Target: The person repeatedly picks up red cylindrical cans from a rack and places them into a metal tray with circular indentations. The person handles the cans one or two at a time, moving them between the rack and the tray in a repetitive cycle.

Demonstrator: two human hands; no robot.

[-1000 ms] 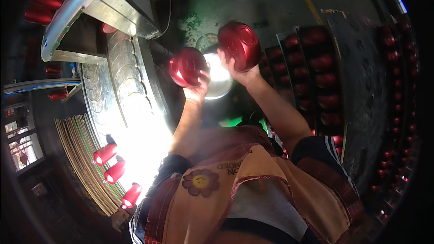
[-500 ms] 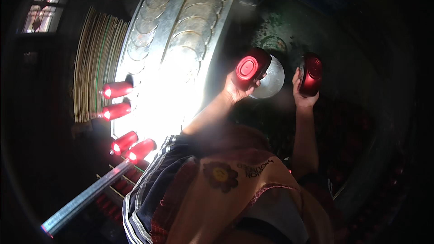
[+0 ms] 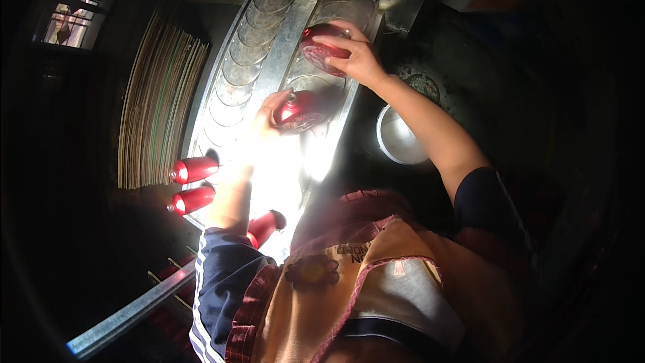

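Head view: left hand [image 3: 265, 119] grasping 1 red bottle [image 3: 295, 109], right hand [image 3: 363, 62] a 2nd bottle [image 3: 314, 54], both over the metal conveyor [image 3: 279, 57]. Released while tilted, either could topple; glare [image 3: 279, 171] may hide poor footing. Since 0.5 s earlier, both have shifted from near the white bucket [image 3: 381, 138] to the conveyor.

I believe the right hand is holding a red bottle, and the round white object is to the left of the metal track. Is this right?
Not quite: the round white object is to the right of the metal track, as the head view shows.
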